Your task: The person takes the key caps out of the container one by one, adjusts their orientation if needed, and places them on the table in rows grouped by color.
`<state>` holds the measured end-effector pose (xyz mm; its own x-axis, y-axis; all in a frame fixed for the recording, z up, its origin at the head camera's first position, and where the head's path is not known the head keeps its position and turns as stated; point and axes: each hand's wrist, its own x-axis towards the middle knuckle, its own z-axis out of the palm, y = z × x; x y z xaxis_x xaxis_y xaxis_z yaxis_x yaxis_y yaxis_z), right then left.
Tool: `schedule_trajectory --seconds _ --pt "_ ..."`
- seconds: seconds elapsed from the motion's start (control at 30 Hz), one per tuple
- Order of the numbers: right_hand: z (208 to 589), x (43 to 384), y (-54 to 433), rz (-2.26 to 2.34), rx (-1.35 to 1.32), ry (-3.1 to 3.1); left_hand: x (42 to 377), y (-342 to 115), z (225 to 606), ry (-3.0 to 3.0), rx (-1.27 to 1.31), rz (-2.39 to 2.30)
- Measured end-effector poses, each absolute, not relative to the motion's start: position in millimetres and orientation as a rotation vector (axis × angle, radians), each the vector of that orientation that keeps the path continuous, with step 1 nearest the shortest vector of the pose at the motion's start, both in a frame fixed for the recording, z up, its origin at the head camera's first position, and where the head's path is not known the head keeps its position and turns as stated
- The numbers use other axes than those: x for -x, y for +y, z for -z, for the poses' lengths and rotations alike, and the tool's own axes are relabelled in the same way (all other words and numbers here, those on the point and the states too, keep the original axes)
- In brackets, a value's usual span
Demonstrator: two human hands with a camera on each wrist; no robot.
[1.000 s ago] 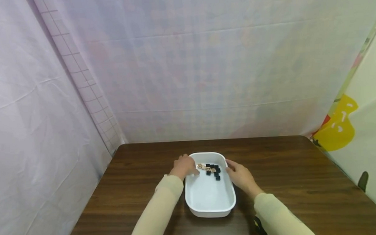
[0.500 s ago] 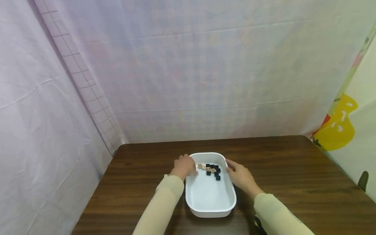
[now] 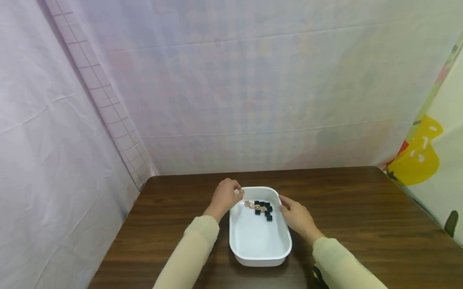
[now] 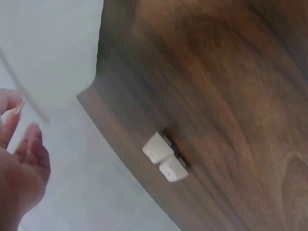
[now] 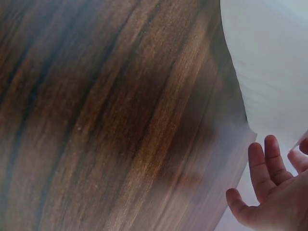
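Observation:
A white plastic tub (image 3: 259, 245) stands on the table, with several black keycaps (image 3: 268, 211) and beige keycaps (image 3: 252, 205) toward its far end. My left hand (image 3: 225, 198) is at the tub's far left corner, pinching one beige keycap (image 3: 242, 191) between thumb and finger at rim height. In the left wrist view, only an edge of that keycap (image 4: 19, 107) shows. My right hand (image 3: 300, 218) holds the tub's right rim between thumb and index finger, while its other fingers (image 5: 260, 168) spread outside the wall.
Two white keycaps (image 4: 166, 157) lie on the dark wooden table (image 4: 231, 96) near its edge, with a dark piece beside them. A pale curtain (image 3: 253, 97) hangs behind the table. A yellow shape (image 3: 416, 159) is on the right-hand sheet.
My left hand has closed its fingertips on a beige keycap inside the tub and lifted it up toward the far left corner. The right hand has stayed at the rim.

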<state>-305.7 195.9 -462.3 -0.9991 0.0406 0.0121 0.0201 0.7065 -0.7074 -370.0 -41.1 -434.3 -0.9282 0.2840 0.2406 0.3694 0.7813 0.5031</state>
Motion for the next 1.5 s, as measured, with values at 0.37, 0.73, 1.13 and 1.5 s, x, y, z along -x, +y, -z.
schedule_trajectory --seconds 0.37,0.73,1.13,1.5 --pt "461 305 195 -1.2 0.078 -2.881 372 -69 439 -2.713 0.416 1.104" --pt "461 305 195 -1.197 0.074 -2.879 369 -82 444 -2.615 0.394 1.217" --pt "463 304 194 -1.192 0.082 -2.871 362 -121 448 -2.617 0.37 1.292" --pt "462 304 195 -1.187 0.08 -2.871 348 -172 468 -2.796 0.283 1.152"
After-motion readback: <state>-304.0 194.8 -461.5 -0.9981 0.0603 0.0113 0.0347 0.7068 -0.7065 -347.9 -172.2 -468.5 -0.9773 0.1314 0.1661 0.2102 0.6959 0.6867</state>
